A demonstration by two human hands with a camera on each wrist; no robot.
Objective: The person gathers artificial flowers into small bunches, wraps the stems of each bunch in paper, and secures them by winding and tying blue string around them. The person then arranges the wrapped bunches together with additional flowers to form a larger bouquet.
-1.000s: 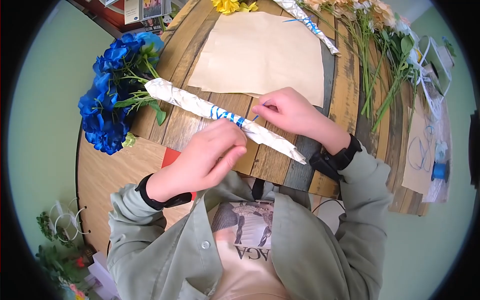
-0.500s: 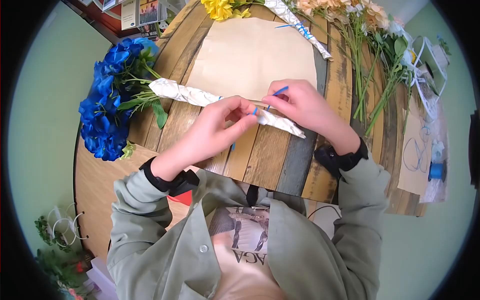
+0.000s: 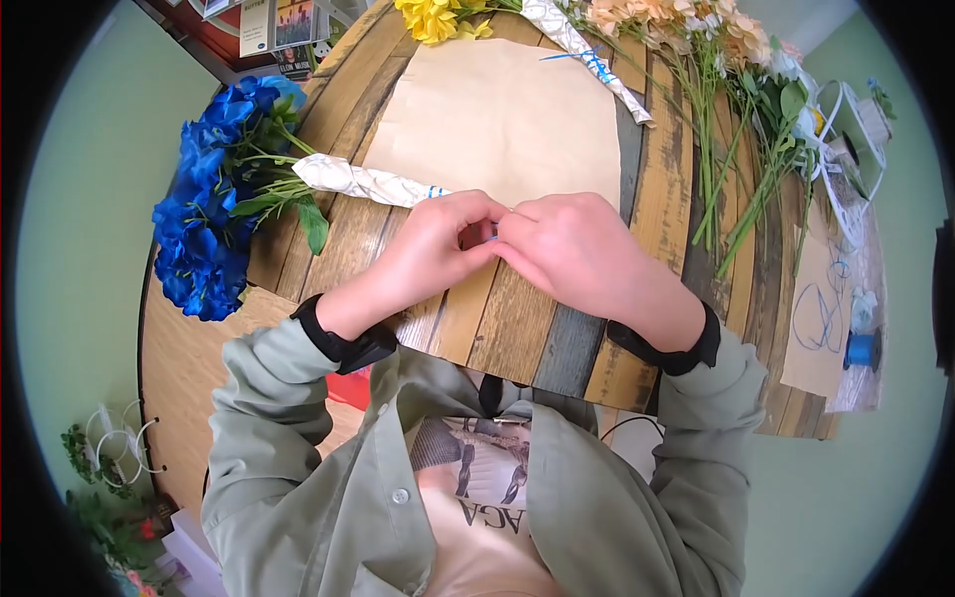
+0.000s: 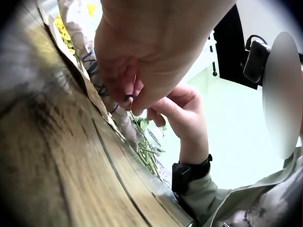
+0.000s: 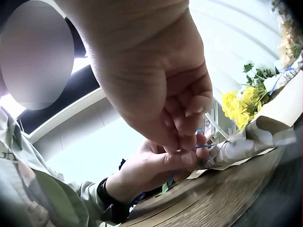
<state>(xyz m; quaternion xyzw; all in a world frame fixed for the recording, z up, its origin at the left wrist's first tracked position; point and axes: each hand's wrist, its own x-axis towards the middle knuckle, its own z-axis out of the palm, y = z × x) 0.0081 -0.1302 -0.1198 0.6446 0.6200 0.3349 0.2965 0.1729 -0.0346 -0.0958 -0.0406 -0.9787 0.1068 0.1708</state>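
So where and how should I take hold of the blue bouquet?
Probably the white paper wrap, between the green leaves and the blue ribbon bands, coming from the near side: that stretch is slim, unbanded and roughly straight, and it keeps you off the blue flowers.

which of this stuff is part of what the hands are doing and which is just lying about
Part of the job, it seems:
blue flowers
their white wrapped stems
blue ribbon, where left hand and right hand meet
blue spool, possibly spare ribbon

Just lying about, by the look:
brown paper sheet
yellow flowers
second wrapped bundle
peach flowers
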